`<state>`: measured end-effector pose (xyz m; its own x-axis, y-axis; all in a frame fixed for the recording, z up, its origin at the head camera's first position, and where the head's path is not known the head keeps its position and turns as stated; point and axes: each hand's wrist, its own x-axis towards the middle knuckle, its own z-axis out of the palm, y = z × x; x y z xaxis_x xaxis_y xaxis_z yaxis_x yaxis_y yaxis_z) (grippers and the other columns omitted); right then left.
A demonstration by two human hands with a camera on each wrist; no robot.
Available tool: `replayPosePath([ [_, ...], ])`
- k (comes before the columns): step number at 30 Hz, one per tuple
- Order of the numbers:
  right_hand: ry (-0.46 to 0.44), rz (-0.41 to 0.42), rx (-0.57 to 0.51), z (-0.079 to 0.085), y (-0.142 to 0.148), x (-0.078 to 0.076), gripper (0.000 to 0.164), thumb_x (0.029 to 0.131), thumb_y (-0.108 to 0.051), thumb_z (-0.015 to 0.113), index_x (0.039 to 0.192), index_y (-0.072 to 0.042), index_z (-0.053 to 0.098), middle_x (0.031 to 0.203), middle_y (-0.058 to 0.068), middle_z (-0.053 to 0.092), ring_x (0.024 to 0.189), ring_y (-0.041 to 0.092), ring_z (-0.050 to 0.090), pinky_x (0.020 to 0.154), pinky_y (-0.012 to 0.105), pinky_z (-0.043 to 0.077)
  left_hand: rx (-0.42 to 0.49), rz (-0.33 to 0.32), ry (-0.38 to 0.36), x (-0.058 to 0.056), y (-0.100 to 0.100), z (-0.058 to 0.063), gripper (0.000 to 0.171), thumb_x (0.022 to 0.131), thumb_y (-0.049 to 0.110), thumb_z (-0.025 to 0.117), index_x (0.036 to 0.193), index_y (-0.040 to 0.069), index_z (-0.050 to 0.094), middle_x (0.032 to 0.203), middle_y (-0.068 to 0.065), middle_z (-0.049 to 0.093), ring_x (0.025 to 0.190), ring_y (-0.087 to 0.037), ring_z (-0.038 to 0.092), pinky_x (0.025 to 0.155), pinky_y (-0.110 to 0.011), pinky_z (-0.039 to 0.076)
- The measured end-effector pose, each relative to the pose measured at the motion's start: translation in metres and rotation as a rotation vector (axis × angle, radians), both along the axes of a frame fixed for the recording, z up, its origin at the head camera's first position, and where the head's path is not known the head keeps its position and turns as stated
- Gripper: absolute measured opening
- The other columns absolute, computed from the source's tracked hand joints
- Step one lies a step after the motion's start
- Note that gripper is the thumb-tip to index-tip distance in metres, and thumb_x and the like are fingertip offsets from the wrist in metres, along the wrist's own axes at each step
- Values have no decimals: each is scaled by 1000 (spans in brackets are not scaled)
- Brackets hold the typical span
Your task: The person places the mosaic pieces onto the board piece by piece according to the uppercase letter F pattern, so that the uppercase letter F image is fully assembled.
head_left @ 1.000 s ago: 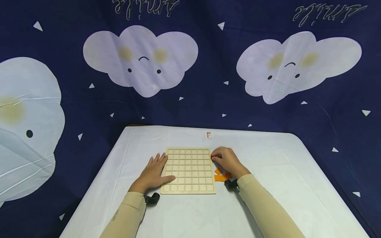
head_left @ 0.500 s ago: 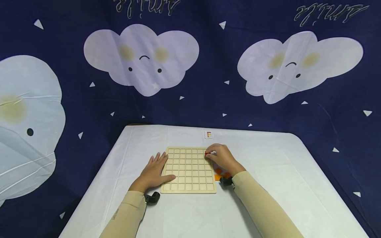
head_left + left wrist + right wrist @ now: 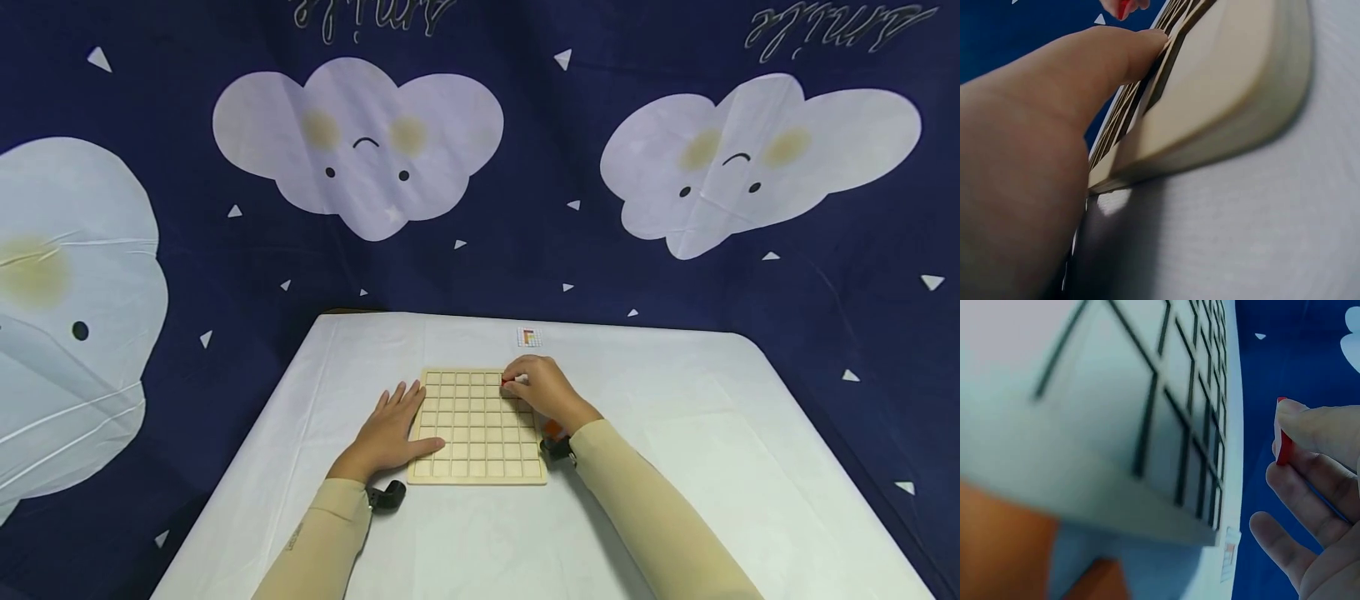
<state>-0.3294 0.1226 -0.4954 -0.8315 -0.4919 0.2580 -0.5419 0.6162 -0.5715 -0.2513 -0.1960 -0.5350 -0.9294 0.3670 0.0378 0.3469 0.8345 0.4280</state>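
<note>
A square wooden grid board (image 3: pixel 477 481) lies on the table. My left hand (image 3: pixel 384 435) rests along its left side with fingers spread, the thumb (image 3: pixel 1100 59) lying over the frame onto the grid. Above the far right part of the board, my right hand (image 3: pixel 546 388) pinches a small flat red tile (image 3: pixel 1284 447) between thumb and fingers. The right wrist view shows the tile upright on its edge, its other fingers loosely bent below. Orange pieces (image 3: pixel 552 428) lie beside the board's right edge, partly hidden by the right wrist.
A small card (image 3: pixel 529 337) with a coloured grid pattern lies behind the board, close to the far table edge. White cloth covers the table (image 3: pixel 465 542). A dark blue curtain (image 3: pixel 540 167) with clouds hangs behind. Each wrist carries a black camera (image 3: pixel 387 496).
My right hand has carried the red tile leftward from beside the board's right edge to over its far right squares. The left hand stays on the board's left side.
</note>
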Motion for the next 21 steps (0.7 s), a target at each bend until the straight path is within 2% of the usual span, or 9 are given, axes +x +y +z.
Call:
replayPosePath([
  [9, -32, 34, 5, 10, -20, -5, 14, 97, -10, 78, 110, -4, 82, 115, 2, 74, 114, 23, 67, 100, 39, 54, -5, 12, 3, -1, 1, -1, 110, 90, 70, 67, 165, 0, 27, 172, -15, 21, 158, -37, 9, 127, -53, 3],
  [18, -77, 45, 20, 4, -41, -6, 11, 97, -12, 79, 106, -8, 83, 114, -1, 73, 114, 21, 67, 99, 37, 55, 6, 21, 3, 1, 0, -3, 109, 91, 70, 67, 165, 0, 29, 172, -16, 22, 158, -38, 11, 127, -54, 3],
  [21, -65, 49, 19, 2, -46, -7, 10, 97, -11, 79, 106, -8, 83, 114, -1, 74, 113, 21, 67, 99, 37, 55, -12, 23, -3, 0, 0, -3, 109, 91, 71, 66, 166, 1, 27, 172, -14, 20, 159, -37, 9, 127, -52, 2],
])
